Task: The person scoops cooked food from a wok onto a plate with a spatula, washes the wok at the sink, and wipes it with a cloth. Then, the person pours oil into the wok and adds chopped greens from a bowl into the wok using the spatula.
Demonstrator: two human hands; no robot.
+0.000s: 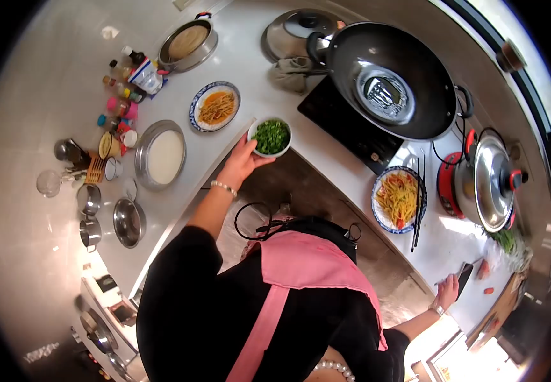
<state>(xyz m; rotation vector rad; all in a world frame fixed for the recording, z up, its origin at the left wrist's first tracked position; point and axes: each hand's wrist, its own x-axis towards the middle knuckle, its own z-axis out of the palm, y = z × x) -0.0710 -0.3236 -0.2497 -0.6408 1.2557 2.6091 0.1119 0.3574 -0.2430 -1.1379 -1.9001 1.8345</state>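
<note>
My left hand (242, 160) grips a small white bowl (252, 131) by its side, thumb at the rim. Chopped green herbs (271, 136) fill the bowl, which is held level near the counter edge. Close by, a blue-rimmed oval plate (194, 109) carries shredded food in orange sauce. Far to the right, my right hand (445, 293) is closed on a dark, flat, rectangular object (464, 279) over the counter; its kind is unclear. A large black wok (425, 89) with some shiny liquid at its bottom rests on a black induction cooker (333, 121).
Black chopsticks (418, 210) lie across a plate of yellow shreds (396, 198). A lidded steel pot (489, 181) stands beyond it. At left are a steel basin of white batter (166, 156), several sauce bottles (122, 83) and an empty steel bowl (129, 223). A wok lid (294, 32) stands behind.
</note>
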